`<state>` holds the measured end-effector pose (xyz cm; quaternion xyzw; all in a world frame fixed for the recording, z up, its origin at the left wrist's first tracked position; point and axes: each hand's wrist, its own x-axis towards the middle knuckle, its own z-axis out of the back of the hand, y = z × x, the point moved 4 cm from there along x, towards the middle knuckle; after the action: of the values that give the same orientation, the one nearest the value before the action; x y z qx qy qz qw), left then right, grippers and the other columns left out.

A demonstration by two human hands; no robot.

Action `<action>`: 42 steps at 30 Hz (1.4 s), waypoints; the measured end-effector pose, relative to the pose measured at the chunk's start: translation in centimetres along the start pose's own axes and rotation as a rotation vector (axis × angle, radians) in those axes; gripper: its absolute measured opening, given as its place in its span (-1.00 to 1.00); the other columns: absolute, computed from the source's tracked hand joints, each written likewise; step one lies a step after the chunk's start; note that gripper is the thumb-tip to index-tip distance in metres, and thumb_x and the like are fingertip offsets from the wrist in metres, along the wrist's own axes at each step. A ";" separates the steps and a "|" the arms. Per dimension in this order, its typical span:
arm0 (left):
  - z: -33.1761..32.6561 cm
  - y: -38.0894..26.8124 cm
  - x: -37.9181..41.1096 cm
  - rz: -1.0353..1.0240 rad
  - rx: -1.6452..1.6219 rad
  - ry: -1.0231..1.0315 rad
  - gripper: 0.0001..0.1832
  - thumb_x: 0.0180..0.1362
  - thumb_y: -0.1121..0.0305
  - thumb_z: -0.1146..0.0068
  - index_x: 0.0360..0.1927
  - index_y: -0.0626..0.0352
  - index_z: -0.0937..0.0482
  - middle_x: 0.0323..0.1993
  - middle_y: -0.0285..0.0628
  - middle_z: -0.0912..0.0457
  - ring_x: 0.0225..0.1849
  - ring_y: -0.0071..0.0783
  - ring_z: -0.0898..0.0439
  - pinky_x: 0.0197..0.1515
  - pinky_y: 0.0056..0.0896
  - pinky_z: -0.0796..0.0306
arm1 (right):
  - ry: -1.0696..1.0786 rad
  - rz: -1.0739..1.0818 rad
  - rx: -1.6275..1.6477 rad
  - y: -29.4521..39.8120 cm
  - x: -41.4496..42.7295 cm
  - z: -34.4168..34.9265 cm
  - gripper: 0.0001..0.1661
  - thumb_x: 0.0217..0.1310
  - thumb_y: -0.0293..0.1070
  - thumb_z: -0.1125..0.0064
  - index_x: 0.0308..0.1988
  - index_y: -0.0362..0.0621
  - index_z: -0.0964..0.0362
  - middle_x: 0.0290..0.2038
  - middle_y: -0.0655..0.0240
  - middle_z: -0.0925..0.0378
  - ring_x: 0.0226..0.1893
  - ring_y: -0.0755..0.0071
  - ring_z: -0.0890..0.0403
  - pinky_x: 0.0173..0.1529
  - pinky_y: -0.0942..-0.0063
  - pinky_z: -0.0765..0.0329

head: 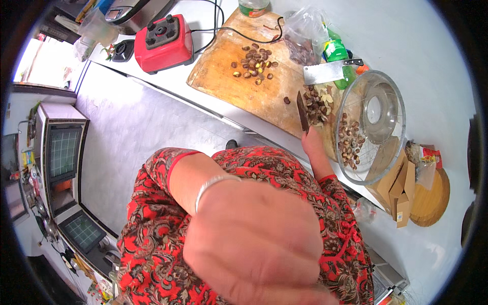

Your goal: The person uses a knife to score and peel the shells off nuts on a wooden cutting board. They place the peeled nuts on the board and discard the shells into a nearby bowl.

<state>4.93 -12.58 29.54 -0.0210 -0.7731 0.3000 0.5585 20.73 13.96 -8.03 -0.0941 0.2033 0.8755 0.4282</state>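
Note:
My right hand point(314, 143) grips a small pointed knife point(302, 112) at the near edge of a wooden cutting board point(217, 76). Its blade lies beside a heap of chestnuts and shell pieces point(316, 105). A single chestnut point(286, 100) sits left of the blade. Farther left on the board, several chestnuts point(255, 61) are spread out, some showing yellow flesh. Right of my knife hand stands a large clear bowl point(400, 148) with chestnuts point(350, 145) inside or behind its wall. Close to the camera is my left hand point(255, 244), a bracelet at its wrist; its fingertips are hidden.
A cleaver point(324, 72) lies by a green soda bottle point(334, 47) and a plastic bag point(305, 36) with dark contents. A red blender base point(164, 45) and its cord occupy the left counter. Cardboard boxes point(400, 190) and a round wooden board point(431, 198) are at right.

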 end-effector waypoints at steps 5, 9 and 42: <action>-2.0 -1.3 -1.1 -0.191 -0.183 -0.091 -0.89 0.06 0.51 -0.22 -0.34 0.32 -0.63 -0.37 -0.07 -0.55 -0.49 -0.29 -0.54 -0.53 -0.38 -0.47 | -0.027 -0.025 0.026 -0.2 0.1 -0.5 -0.70 0.20 -0.26 0.00 -0.23 -0.30 -0.39 -0.29 -0.18 -0.54 -0.22 -0.26 -0.56 -0.13 -0.03 -0.48; -0.9 -1.5 -1.3 -0.149 -0.238 0.106 -0.82 0.18 0.42 0.06 -0.46 0.25 -0.54 -0.43 -0.04 -0.59 -0.46 -0.27 -0.58 -0.49 -0.38 -0.46 | -0.010 -0.026 0.041 0.3 -0.2 0.0 -0.71 0.20 -0.28 0.01 -0.20 -0.30 -0.39 -0.28 -0.17 -0.54 -0.20 -0.27 -0.55 -0.12 -0.02 -0.48; 4.5 11.4 -4.6 0.408 -0.013 -0.323 -0.61 0.20 0.59 -0.11 0.12 0.35 -0.38 -0.19 -0.30 -0.52 -0.20 -0.64 -0.49 -0.13 -0.62 -0.41 | -0.047 -0.023 0.097 -0.5 0.1 0.0 -0.73 0.13 -0.33 -0.05 -0.23 -0.32 -0.41 -0.29 -0.18 -0.54 -0.22 -0.29 -0.55 -0.13 -0.01 -0.48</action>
<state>-0.74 -6.90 19.18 -0.1318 -0.8339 0.4009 0.3556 21.08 14.27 -8.24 -0.0549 0.2345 0.8616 0.4468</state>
